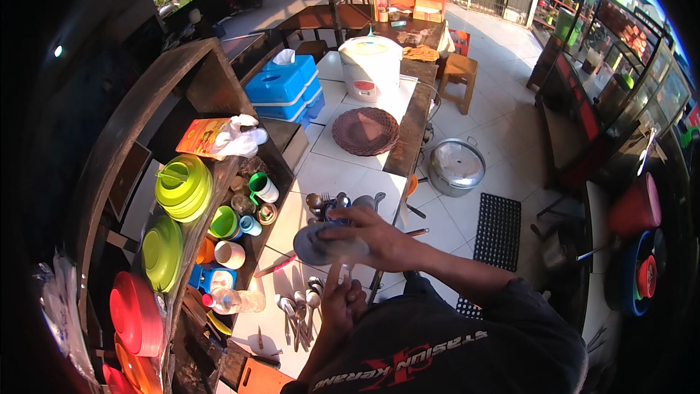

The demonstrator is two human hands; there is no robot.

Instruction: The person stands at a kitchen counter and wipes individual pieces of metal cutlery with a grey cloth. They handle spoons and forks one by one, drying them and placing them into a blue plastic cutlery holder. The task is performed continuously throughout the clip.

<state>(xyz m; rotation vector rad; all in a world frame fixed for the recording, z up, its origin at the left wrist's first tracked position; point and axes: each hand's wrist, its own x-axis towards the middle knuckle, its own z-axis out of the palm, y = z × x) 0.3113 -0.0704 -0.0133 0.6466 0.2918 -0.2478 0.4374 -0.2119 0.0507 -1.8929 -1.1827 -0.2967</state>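
Observation:
My right hand [372, 232] grips a blurred, grey, rounded thing [313, 243]; whether it is a cloth or a lid I cannot tell. Just below it, my left hand [343, 296] is closed around what looks like a metal utensil [346, 270], mostly hidden. Several metal spoons and forks [300, 306] lie in a loose pile on the white tiled table, left of my left hand. Beyond my right hand, more spoons and a fork [326, 200] stand upright in a holder, largely covered by the hand. A knife with a pink handle [284, 264] lies left of the grey thing.
A brown woven basket [365, 131] and a white rice cooker [371, 68] stand farther back. On the left, a wooden shelf [210, 197] holds green plates [183, 189], red plates [136, 314] and cups. A plastic bottle [235, 301] lies near the table's left edge. A lidded pot [457, 167] stands on the floor.

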